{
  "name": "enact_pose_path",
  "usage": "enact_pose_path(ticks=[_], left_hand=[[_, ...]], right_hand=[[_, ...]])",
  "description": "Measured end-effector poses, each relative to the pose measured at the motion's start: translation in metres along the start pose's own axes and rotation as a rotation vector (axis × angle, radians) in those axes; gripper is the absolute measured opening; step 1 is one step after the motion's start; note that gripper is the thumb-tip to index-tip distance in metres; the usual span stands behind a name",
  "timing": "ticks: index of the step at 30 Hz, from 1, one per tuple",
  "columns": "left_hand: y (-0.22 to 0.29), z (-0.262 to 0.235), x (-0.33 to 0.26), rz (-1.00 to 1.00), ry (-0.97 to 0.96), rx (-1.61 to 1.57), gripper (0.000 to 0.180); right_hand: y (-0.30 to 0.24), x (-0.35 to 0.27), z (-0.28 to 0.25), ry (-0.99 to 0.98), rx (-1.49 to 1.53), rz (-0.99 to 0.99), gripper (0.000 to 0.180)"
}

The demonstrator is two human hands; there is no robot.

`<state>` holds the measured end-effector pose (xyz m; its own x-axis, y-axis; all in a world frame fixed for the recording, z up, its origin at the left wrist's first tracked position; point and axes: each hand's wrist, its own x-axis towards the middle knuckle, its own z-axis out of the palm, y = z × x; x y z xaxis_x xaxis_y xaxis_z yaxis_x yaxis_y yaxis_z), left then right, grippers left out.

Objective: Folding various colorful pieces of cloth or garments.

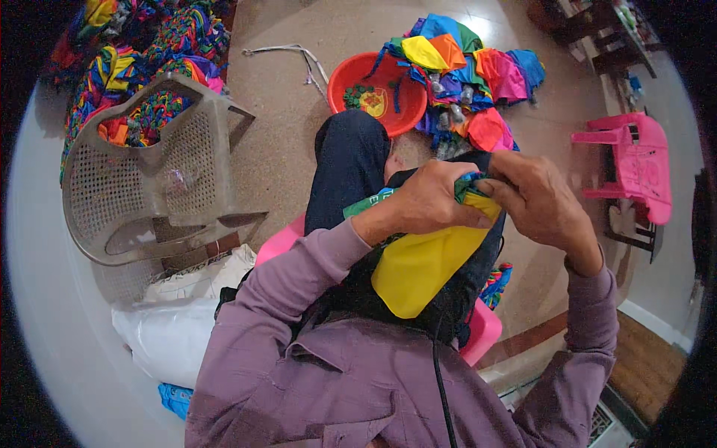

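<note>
The left hand (429, 200) and right hand (538, 198) are covering the top of the yellow cloth (418, 269), so their fingertips' grip is hiding. The fisheye rim is cutting off the heap of woven pieces (142, 52) at upper left. The shelf (597, 30) at upper right is blurring, its contents too small to tell.

I sat on a pink stool (489, 328) with both hands raised over my lap. My left hand (429, 200) and right hand (539, 200) pinched the bunched top of a yellow cloth piece (414, 272), which hung down between my forearms. Ahead on the floor sat a red basin (373, 78), with a heap of bright cloth pieces (470, 75) touching its right side. A grey plastic chair (149, 175) lay tipped over to my left, and a pink chair (635, 164) stood to my right.
</note>
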<state>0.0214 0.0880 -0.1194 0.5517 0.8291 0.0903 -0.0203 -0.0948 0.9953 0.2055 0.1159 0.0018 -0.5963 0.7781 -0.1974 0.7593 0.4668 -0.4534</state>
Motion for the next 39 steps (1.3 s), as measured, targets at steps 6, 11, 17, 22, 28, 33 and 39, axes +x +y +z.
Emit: enact_pose_path(ticks=[6, 11, 17, 22, 28, 33, 39], left_hand=[[-0.005, 0.001, 0.001, -0.006, 0.001, -0.049, 0.041], [-0.007, 0.002, 0.001, 0.033, 0.012, -0.124, 0.04], [-0.004, 0.0, 0.001, 0.04, 0.049, -0.11, 0.038], [-0.008, 0.0, 0.0, 0.042, 0.06, -0.087, 0.038], [-0.001, -0.001, 0.001, 0.033, 0.045, -0.128, 0.04], [0.0, -0.005, -0.003, 0.003, 0.103, -0.051, 0.041], [-0.001, 0.0, 0.0, -0.008, 0.103, -0.109, 0.047]], right_hand=[[0.0, 0.0, 0.01, 0.053, -0.064, 0.015, 0.031], [-0.001, 0.007, 0.013, -0.044, -0.083, 0.178, 0.029], [-0.003, 0.007, 0.006, 0.054, 0.019, 0.067, 0.032], [0.004, 0.008, 0.012, 0.102, -0.002, -0.012, 0.035], [0.003, 0.008, 0.026, 0.129, -0.045, 0.087, 0.029], [0.011, -0.003, 0.043, 0.282, 0.128, 0.107, 0.023], [0.029, -0.035, 0.099, 0.496, 0.606, 0.186, 0.038]])
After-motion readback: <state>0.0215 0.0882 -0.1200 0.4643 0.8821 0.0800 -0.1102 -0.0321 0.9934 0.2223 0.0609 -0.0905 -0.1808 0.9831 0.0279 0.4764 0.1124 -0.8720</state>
